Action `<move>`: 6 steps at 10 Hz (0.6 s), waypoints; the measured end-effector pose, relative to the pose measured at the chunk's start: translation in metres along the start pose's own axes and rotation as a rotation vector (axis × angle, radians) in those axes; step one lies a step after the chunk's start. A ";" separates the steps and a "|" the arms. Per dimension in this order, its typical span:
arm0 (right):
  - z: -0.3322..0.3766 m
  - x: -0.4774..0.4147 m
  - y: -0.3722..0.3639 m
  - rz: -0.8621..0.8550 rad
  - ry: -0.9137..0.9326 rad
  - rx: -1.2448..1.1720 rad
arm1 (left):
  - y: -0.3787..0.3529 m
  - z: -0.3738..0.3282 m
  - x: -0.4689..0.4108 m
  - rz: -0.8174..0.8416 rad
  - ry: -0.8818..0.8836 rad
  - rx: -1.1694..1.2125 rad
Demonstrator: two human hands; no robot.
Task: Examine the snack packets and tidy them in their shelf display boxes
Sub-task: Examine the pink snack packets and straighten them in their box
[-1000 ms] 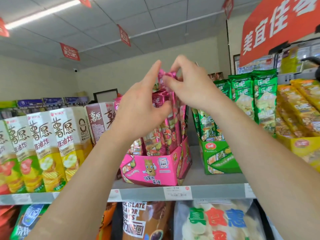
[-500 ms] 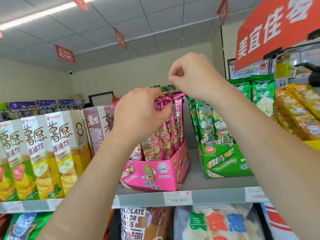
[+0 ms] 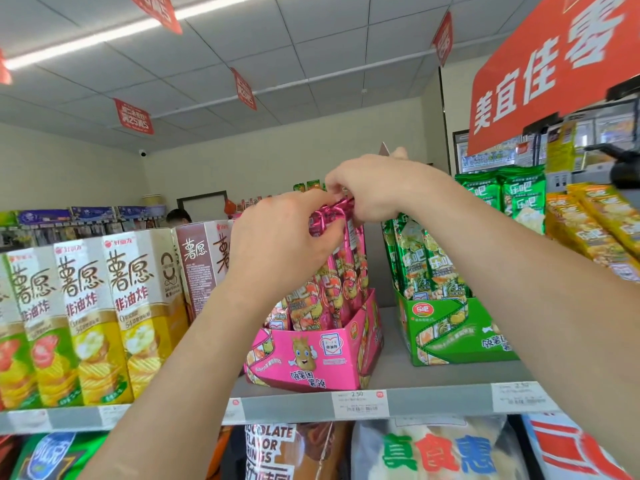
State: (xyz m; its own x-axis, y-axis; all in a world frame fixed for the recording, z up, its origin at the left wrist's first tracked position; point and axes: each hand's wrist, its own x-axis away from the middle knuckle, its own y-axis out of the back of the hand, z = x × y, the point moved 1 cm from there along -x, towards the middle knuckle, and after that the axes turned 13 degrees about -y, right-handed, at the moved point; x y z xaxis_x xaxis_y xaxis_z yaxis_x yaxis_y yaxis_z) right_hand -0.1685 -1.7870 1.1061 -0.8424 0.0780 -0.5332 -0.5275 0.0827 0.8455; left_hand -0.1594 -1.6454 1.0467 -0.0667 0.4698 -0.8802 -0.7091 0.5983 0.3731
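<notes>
My left hand [image 3: 277, 247] grips the upper part of the pink packets [image 3: 341, 271], thumb across their fronts. My right hand [image 3: 377, 188] pinches their top edges from above. The packets stand upright in the pink box [image 3: 311, 355] on the shelf [image 3: 443, 374]. A green box [image 3: 450, 336] of green packets [image 3: 415, 258] stands just right of it, tall cartons [image 3: 131, 306] to the left.
</notes>
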 end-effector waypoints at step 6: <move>-0.228 0.093 -0.028 -1.285 0.113 -1.412 | -0.012 -0.008 -0.022 0.089 -0.012 -0.137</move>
State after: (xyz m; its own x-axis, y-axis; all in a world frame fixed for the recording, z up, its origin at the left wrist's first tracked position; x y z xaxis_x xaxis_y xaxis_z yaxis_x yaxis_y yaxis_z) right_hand -0.2570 -2.0089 1.0389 0.1004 0.5763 -0.8110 -0.3922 -0.7262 -0.5646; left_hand -0.1550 -1.6678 1.0595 -0.1258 0.5247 -0.8419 -0.7900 0.4604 0.4050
